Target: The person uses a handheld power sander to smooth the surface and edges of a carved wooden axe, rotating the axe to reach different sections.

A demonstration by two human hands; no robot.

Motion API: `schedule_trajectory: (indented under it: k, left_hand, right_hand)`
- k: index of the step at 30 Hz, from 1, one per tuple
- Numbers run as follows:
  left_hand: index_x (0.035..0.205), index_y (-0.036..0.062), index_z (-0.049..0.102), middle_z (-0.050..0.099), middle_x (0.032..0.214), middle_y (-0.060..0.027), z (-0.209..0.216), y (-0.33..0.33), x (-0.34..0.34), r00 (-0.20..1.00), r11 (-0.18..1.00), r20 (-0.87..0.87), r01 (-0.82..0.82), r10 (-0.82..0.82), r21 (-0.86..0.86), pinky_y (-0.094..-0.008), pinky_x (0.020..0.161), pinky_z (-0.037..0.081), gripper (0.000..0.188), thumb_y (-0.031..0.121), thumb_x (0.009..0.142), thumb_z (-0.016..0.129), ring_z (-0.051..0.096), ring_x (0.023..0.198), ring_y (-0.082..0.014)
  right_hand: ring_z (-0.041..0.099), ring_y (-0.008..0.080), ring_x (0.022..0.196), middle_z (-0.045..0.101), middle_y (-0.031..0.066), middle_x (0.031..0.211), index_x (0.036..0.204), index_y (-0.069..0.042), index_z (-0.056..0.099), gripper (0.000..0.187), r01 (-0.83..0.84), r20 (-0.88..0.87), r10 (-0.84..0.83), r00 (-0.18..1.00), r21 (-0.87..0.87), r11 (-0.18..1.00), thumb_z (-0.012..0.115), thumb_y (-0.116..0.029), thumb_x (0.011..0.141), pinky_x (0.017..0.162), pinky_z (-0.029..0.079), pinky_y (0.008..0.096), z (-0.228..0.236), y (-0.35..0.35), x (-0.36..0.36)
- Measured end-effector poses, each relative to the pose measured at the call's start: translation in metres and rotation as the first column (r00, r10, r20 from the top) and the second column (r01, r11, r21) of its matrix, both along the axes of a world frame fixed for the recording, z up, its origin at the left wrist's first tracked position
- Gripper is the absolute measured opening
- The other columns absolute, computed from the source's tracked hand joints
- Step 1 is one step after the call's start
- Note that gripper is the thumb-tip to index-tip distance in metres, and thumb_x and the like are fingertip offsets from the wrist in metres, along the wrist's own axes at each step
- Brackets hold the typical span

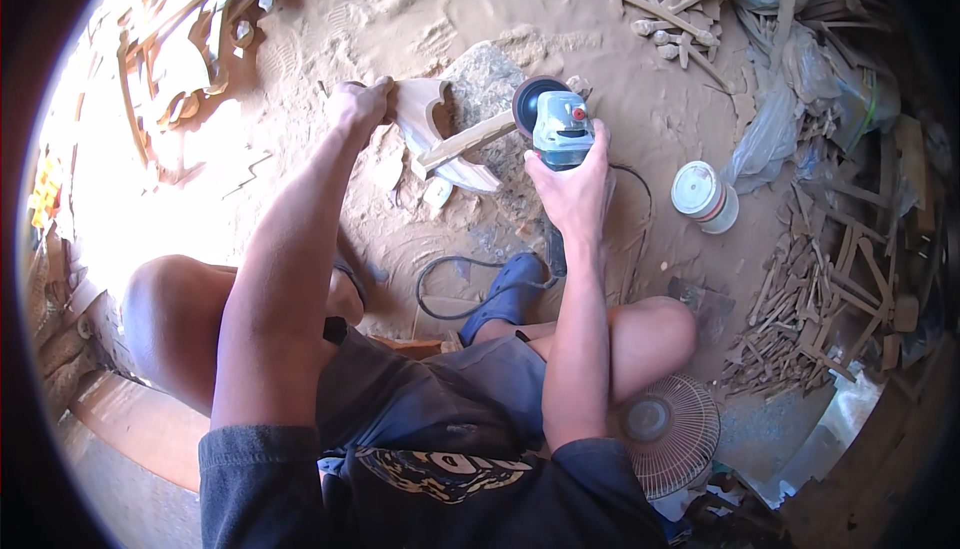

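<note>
My right hand (575, 189) is wrapped round the body of an angle grinder (563, 134), which has a dark round disc (538, 99) at its far left side. To the left, my left hand (360, 104) is closed on the end of a flat, pale wooden piece (412, 109) with a curved cut-out edge. A straight wooden bar (465, 144) slants between that piece and the disc; whether the disc touches it I cannot tell. Behind and beneath lies a rough stone slab (488, 79). A black cable (425, 284) loops on the ground nearer to me.
Cut wooden pieces (185, 34) are heaped at the far left, others (690, 9) at the far right. A white-lidded tub (700, 194) stands right of the grinder. Thin wood offcuts (800, 299) and a round fan grille (665, 429) lie nearer. Sawdust covers the ground.
</note>
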State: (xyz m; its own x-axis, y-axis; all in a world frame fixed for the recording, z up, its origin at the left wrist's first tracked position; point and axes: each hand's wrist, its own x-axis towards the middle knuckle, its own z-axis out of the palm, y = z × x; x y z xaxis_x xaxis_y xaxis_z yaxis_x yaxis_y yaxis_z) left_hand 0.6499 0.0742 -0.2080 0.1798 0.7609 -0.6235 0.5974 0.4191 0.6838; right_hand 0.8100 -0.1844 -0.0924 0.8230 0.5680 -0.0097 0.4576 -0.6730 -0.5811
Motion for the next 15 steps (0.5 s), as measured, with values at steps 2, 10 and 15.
schedule_trajectory:
  k: [2,10,15]
  left_hand:
    - [0.086,0.001,0.076,0.073,0.071,-0.0106,-0.001,0.004,-0.001,0.997,0.999,-0.063,0.051,-0.052,-0.021,-0.0332,0.048,0.048,0.045,0.045,0.095,0.076,0.063,0.053,-0.0157]
    - [0.084,-0.0006,0.074,0.072,0.07,-0.0118,0.01,-0.004,0.006,0.995,0.999,-0.084,0.052,-0.053,-0.006,-0.0326,0.047,0.048,0.046,0.044,0.095,0.076,0.062,0.052,-0.0154]
    - [0.08,-0.006,0.075,0.076,0.075,-0.0175,-0.016,0.003,-0.011,0.999,0.99,-0.003,0.049,-0.049,0.13,-0.0361,0.065,0.062,0.05,0.043,0.088,0.08,0.075,0.062,-0.0241]
  right_hand:
    - [0.072,0.0403,0.11,0.071,0.0287,0.12,0.148,0.005,0.043,0.093,0.002,0.027,-0.001,1.0,-0.046,0.999,0.089,-0.028,0.075,0.095,0.056,0.0469,0.003,0.003,-0.001]
    - [0.069,0.0462,0.114,0.069,0.0309,0.124,0.15,0.003,0.043,0.093,0.156,0.003,-0.157,0.988,-0.121,0.98,0.087,-0.032,0.076,0.097,0.054,0.0513,0.011,0.002,0.009]
    - [0.071,0.0491,0.106,0.072,0.0311,0.116,0.151,0.003,0.041,0.092,0.21,0.043,-0.208,0.977,-0.035,0.977,0.085,-0.033,0.079,0.091,0.056,0.0529,0.031,-0.013,0.003]
